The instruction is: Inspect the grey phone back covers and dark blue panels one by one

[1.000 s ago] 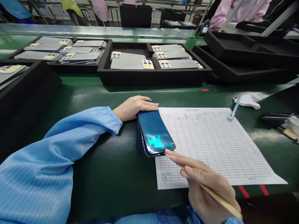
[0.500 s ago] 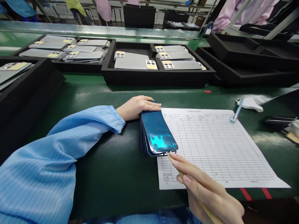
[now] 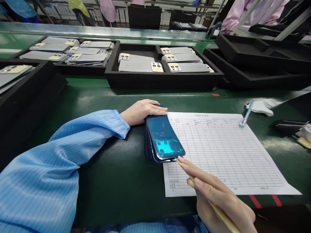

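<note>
A fanned stack of glossy dark-blue phone back panels (image 3: 161, 129) rests on the green table, its lower corner over a printed form. My left hand (image 3: 144, 111) is closed over the stack's far end, fingers across the top panel and the thumb hidden. The top panel's near end shows bright cyan around the camera holes. In my right hand (image 3: 218, 194) a thin wooden stick (image 3: 220, 212) is held like a pen. Its tip meets the near edge of the stack; exactly which panel it touches I cannot tell.
The printed form (image 3: 218, 155) lies under my right hand, a pen (image 3: 247, 115) on its far corner. Black trays (image 3: 165, 81) holding grey panels with camera cutouts line the back. More black trays (image 3: 264, 77) are stacked at right. A person in pink (image 3: 257, 14) is beyond.
My right hand and the stick have shifted slightly to the right along the stack's near edge. My left hand and the stack have stayed in place.
</note>
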Available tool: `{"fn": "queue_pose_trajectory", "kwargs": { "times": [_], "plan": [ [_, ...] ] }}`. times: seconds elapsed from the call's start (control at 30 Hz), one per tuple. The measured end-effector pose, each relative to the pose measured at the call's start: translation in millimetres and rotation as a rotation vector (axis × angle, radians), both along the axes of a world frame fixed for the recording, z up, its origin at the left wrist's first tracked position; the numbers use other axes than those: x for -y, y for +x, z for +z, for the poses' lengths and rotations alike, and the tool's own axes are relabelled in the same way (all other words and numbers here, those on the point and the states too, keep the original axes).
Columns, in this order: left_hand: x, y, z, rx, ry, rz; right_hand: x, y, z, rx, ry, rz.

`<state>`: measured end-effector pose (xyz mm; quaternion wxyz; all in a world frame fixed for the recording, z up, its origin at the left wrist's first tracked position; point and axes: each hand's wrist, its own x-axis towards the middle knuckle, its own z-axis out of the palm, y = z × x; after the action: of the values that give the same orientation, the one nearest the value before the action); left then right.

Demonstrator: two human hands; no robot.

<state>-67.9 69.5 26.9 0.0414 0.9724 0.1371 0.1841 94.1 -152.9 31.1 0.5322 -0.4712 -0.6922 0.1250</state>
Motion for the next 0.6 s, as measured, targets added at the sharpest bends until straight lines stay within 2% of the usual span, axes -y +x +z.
{"fn": "queue_pose_trajectory", "kwargs": {
  "times": [0.27,0.6],
  "plan": [
    [-1.1,-0.4,-0.3,-0.006,0.005,-0.010,-2.4,0.5,-7.3,-0.043,0.060,0.001],
    [0.8,0.7,0.6,-0.012,0.008,-0.002,-4.5,-4.0,-4.6,-0.205,-0.001,0.010]
  ]
}}
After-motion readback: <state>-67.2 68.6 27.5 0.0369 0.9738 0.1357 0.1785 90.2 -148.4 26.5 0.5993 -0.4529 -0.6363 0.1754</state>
